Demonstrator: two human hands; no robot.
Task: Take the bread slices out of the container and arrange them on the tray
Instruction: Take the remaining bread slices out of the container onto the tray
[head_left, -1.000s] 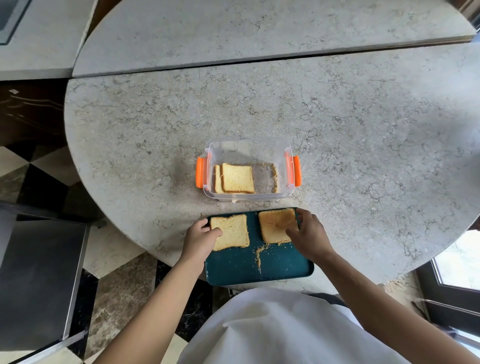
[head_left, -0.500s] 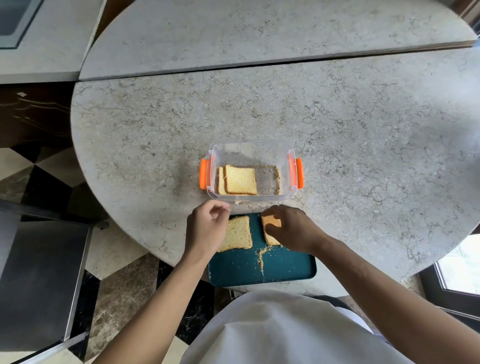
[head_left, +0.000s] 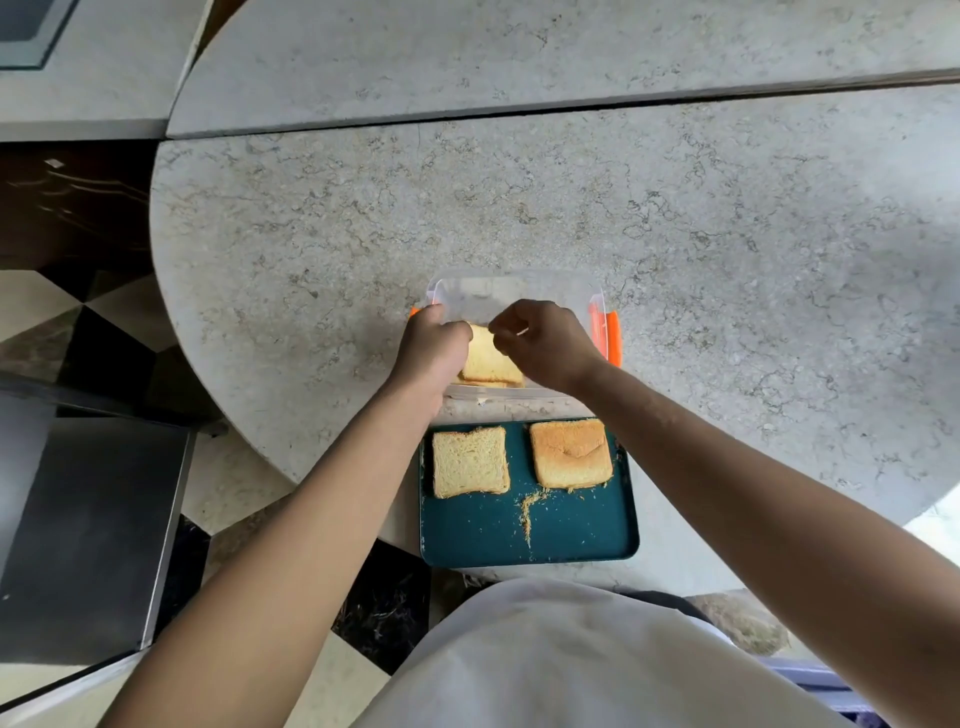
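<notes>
A clear container (head_left: 519, 283) with orange latches (head_left: 613, 338) stands on the stone table. Both my hands are inside it. My left hand (head_left: 434, 345) grips the left far corner of the top bread slice (head_left: 488, 364), and my right hand (head_left: 545, 345) pinches its far edge from the right. Another slice's edge shows just beneath it. The teal tray (head_left: 571, 530) lies directly in front of the container and holds a pale slice (head_left: 470, 461) at its far left and a browner toasted slice (head_left: 570, 453) at its far right.
Crumbs (head_left: 527, 512) streak the middle of the tray, whose near half is bare. The round stone table (head_left: 727, 260) stretches far and right. The tray's near left corner overhangs the table edge. A dark metal surface (head_left: 88, 530) lies low on the left.
Both hands left the two slices on the tray and moved forward into the container, where they now close on the top slice.
</notes>
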